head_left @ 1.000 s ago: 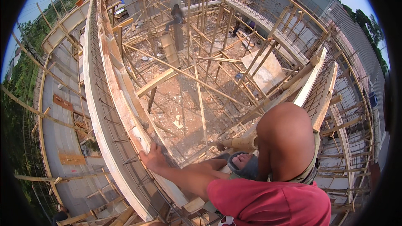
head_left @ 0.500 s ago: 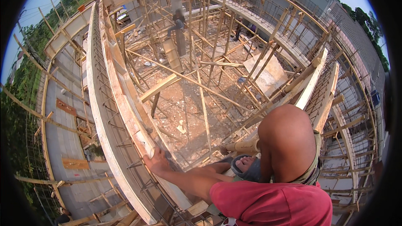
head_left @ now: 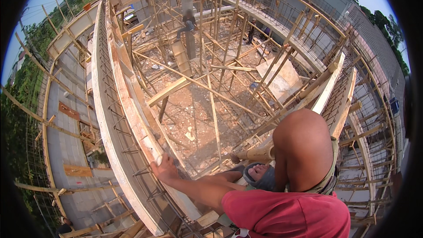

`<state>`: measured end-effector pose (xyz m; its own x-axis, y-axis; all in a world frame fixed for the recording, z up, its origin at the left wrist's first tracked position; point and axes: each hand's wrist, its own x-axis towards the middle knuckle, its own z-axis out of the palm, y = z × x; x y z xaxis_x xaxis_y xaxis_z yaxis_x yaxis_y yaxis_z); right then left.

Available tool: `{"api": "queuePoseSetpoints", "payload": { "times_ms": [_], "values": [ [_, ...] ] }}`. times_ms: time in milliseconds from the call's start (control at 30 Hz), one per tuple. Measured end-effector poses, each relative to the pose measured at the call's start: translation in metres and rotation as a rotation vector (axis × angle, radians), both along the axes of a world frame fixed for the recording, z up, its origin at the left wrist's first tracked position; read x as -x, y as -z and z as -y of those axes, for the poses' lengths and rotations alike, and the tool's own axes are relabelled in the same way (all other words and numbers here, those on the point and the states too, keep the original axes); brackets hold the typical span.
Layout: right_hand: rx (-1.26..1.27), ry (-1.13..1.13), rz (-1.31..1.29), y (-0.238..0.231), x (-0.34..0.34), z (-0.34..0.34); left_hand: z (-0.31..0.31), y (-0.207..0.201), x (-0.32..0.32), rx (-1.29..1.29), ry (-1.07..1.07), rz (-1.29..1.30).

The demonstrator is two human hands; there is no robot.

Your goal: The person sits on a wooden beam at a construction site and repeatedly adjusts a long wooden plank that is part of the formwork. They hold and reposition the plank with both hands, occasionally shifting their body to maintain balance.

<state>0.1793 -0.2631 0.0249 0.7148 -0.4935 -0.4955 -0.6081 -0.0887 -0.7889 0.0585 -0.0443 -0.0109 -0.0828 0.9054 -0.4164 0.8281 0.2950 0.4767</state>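
Hands: one of mine shows, bare hand lying on the inner board, fingers over its edge; how firmly it grips, and whether it is my left or right, I cannot tell. The state of my other hand I cannot tell either.

Inner board: pale timber, long, from the upper left of the frame down to lower centre.

Outer board: alongside it, to its left.

Steel bars: rods and ties between the two boards.

My red sleeve: lower centre to lower right.

My bent knee: right of centre; below and left of it, a foot in a grey sandal.

Timber beam: centre, slanting above rubble-strewn ground.

Plywood sheet: right of centre, behind poles.

Co-worker: seated, upper centre.

Block wall: left of frame.
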Motion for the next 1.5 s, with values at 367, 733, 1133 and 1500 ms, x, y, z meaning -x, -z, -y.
{"api": "queuePoseSetpoints", "payload": {
  "times_ms": [367,733,1133,1500],
  "values": [
    [-0.009,0.002,-0.005,-0.001,-0.002,-0.001,-0.006,-0.001,-0.001,-0.012,0.005,-0.012],
    [0.004,0.017,0.002,-0.001,0.0,0.0,-0.006,0.001,0.001,-0.012,0.02,-0.037],
    [0.033,0.049,-0.001,-0.002,-0.002,-0.004,-0.02,0.0,0.013,-0.032,-0.03,-0.054],
    [0.081,0.101,-0.04,0.001,-0.006,-0.011,-0.047,0.0,0.043,-0.042,-0.143,-0.063]
  ]
}}
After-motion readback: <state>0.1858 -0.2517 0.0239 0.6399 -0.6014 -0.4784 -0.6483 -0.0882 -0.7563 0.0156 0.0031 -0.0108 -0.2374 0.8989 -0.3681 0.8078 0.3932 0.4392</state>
